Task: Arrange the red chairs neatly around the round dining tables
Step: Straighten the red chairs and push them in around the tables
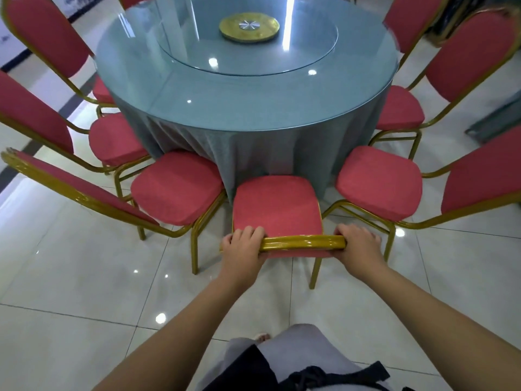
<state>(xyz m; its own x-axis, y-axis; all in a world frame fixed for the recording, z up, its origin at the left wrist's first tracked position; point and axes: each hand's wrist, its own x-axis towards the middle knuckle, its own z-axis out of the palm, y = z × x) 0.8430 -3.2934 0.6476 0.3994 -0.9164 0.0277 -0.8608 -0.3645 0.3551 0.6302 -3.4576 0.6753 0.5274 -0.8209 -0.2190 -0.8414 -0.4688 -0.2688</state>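
Note:
A red chair (277, 206) with a gold metal frame stands right in front of me, its seat front touching the grey-blue cloth of the round table (253, 108). My left hand (244, 251) grips the left end of the chair's gold top rail, fingers curled over it. My right hand (359, 245) grips the right end of the same rail. Neighbouring red chairs flank it: one on the left (177, 186) and one on the right (379, 182), both with seats turned toward the table.
Several more red chairs ring the table, such as a further left one (115, 138) and a further right one (399, 108). A glass turntable (245, 62) with a gold hub (249, 26) sits on the tabletop. Glossy white floor tiles (84, 277) lie around me.

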